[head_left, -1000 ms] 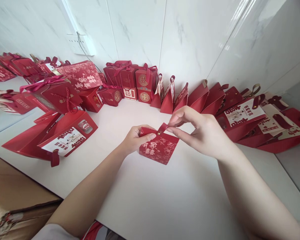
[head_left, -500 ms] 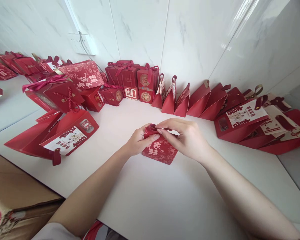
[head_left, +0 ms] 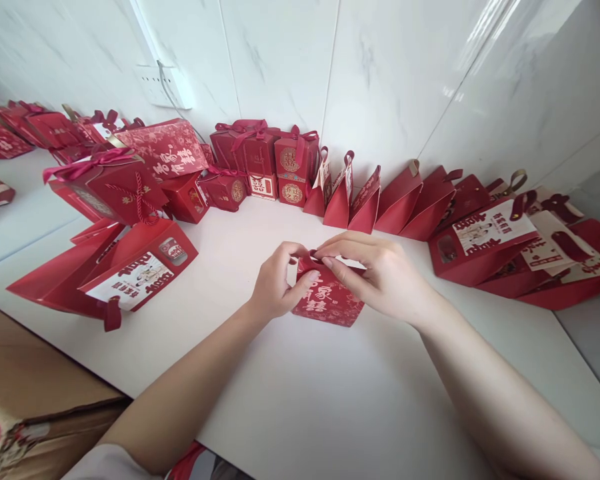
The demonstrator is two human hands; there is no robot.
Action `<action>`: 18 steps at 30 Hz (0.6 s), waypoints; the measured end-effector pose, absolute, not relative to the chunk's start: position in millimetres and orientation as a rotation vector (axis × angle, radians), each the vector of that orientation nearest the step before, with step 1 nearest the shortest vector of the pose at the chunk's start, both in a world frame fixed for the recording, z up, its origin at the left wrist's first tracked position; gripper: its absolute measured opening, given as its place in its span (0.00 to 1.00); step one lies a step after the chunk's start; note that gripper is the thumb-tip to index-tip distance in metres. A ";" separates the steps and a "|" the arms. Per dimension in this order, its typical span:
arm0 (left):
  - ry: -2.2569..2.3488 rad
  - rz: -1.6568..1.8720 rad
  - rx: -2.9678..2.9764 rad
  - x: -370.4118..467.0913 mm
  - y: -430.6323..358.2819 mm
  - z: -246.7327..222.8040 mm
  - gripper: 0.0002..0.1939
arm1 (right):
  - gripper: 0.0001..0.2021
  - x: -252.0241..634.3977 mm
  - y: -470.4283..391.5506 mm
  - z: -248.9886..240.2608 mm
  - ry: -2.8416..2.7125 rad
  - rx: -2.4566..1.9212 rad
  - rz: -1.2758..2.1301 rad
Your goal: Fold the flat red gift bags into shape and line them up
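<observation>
A small red gift box point(head_left: 325, 300) with white Chinese characters and a floral print stands on the white table, in front of me. My left hand point(head_left: 279, 280) grips its upper left side, thumb on the printed front and fingers behind. At its top edge, my right hand point(head_left: 380, 273) pinches with thumb and forefinger; dark red material, perhaps a ribbon or flap, shows between the two hands. The fingers hide most of the box's top.
Red gift boxes point(head_left: 245, 153) with ribbons line the wall. Triangular red boxes point(head_left: 365, 200) continue that row rightward to a cluster point(head_left: 495, 227). More boxes point(head_left: 140, 267) stand at left on the white table point(head_left: 300, 400). A cardboard carton point(head_left: 40, 373) sits below its left edge.
The box and both hands have shifted slightly to the right. My left hand has changed its grip, its fingers now more bent over the top edge. At far left, something pale has come into view.
</observation>
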State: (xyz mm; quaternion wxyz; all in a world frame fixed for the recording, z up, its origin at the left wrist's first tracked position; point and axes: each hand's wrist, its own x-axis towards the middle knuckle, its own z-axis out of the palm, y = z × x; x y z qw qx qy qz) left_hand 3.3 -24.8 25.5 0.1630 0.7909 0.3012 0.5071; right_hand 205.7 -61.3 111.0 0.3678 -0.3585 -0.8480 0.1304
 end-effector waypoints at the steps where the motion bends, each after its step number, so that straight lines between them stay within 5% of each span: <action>1: 0.859 1.536 2.261 3.7 -24.1 24.8 0.14 | 0.09 207.4 -61.8 112.8 -2.186 -0.932 0.323; 11: 0.863 1.770 2.194 12.3 -30.6 27.0 0.10 | 0.08 209.3 -62.7 114.1 -2.191 -0.956 0.287; 18: 0.833 1.602 2.047 13.9 -34.8 32.0 0.01 | 0.10 208.8 -60.5 112.1 -2.184 -0.983 0.297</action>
